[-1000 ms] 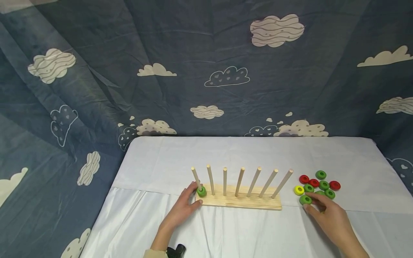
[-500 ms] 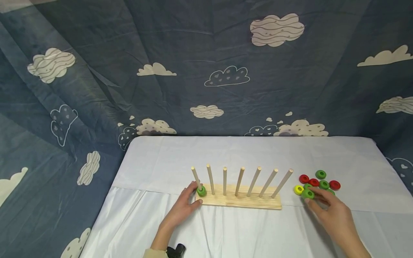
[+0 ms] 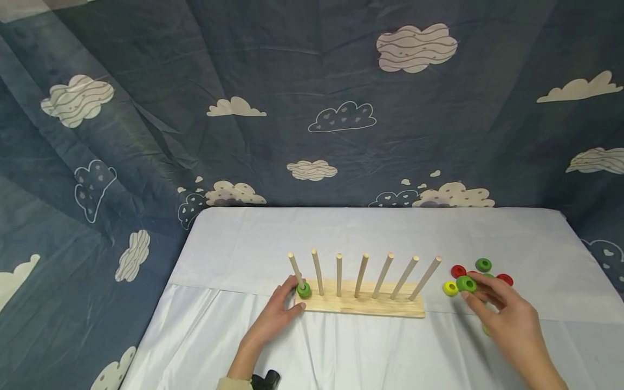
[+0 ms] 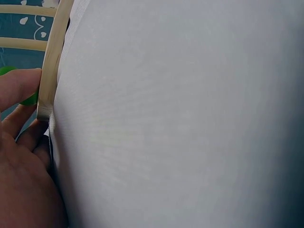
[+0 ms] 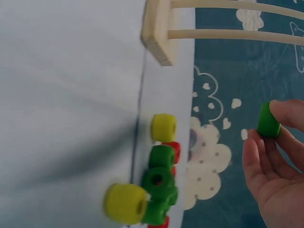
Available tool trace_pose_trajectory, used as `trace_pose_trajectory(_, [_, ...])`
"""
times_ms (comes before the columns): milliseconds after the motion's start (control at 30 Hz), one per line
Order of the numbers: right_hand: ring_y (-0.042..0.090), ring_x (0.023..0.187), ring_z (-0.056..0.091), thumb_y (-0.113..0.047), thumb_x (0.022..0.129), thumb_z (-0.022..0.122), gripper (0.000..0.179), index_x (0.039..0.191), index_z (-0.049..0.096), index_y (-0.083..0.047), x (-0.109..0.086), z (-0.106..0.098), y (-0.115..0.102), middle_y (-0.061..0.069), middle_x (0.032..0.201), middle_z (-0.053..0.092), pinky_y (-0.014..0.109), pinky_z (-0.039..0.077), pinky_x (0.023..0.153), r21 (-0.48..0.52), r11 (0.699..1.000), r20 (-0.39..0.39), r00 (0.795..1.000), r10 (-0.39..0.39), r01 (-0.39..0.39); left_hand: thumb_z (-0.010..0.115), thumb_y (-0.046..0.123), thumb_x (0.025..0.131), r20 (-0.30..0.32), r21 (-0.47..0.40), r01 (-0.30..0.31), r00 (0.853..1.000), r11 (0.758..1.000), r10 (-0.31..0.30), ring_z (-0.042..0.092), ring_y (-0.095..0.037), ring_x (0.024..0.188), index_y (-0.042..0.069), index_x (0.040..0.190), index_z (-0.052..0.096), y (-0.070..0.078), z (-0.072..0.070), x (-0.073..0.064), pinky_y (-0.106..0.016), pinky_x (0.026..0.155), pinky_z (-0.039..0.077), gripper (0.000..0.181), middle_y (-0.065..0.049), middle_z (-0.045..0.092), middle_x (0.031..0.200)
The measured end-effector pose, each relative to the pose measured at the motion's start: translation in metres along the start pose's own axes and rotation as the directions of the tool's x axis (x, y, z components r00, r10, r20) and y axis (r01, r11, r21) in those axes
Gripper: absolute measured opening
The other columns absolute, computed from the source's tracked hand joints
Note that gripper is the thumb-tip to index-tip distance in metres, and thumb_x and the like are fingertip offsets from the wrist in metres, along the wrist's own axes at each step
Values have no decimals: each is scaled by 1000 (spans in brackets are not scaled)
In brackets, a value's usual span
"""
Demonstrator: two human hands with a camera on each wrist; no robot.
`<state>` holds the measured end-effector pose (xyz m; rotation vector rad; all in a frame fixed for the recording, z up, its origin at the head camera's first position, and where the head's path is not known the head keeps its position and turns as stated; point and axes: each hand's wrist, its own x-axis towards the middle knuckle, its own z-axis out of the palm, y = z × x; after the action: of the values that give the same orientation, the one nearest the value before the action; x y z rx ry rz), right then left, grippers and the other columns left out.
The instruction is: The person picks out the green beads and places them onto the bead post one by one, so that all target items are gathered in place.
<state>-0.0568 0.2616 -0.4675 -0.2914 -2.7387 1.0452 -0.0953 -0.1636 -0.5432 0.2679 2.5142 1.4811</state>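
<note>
My left hand (image 3: 278,309) grips the left end of a wooden peg board (image 3: 361,305), thumb on the near edge and fingers behind. Several upright pegs stand in the board. Green rings (image 3: 304,291) sit low on its leftmost peg. To the right, my right hand (image 3: 512,319) pinches a green ring (image 3: 466,284) between thumb and fingertips. That ring is held up above the table, as the right wrist view shows. Beneath it lies a loose cluster of rings, partly hidden behind the hand in the head view.
Around the right hand lie a yellow ring (image 3: 450,288), a red ring (image 3: 457,271), a green ring (image 3: 483,265) and another red ring (image 3: 505,279). A second yellow ring (image 5: 124,203) is nearer the person. White cloth (image 3: 244,244) covers the table; a cloud-patterned curtain (image 3: 273,146) hangs behind.
My right hand has raised the green ring from the near edge of the cluster, up and slightly away. A yellow ring now peeks out below the hand. My left hand stays put.
</note>
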Motion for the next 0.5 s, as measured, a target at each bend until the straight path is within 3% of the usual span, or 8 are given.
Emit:
trace_pose_trajectory(100, [-12, 87, 51, -15, 86, 78, 50, 132, 60, -9, 2, -6, -6, 10, 123, 60, -3, 39, 72, 30, 999, -16, 999, -35, 36, 65, 19, 93, -2, 0, 5, 1000, 1000, -5, 19, -33, 147, 10, 147, 44, 1, 0, 0, -53, 118, 7, 59, -15, 38, 153])
trace_pose_trajectory(167, [-18, 87, 46, -16, 86, 78, 50, 132, 60, -9, 3, -9, -10, 10, 124, 59, -3, 40, 72, 39, 998, -22, 999, -50, 51, 66, 19, 93, -2, -1, 11, 1000, 1000, -11, 19, -33, 147, 10, 147, 44, 2, 0, 0, -54, 118, 7, 58, -15, 38, 153])
trace_pose_trajectory(500, [-16, 90, 47, -9, 86, 78, 50, 132, 60, -8, 11, -21, -24, 9, 123, 59, -2, 41, 74, 51, 991, -58, 991, -120, 123, 65, 19, 93, 4, -5, 30, 1000, 1000, -30, 18, -34, 147, 10, 147, 44, 3, 0, 0, -55, 118, 5, 59, -15, 36, 154])
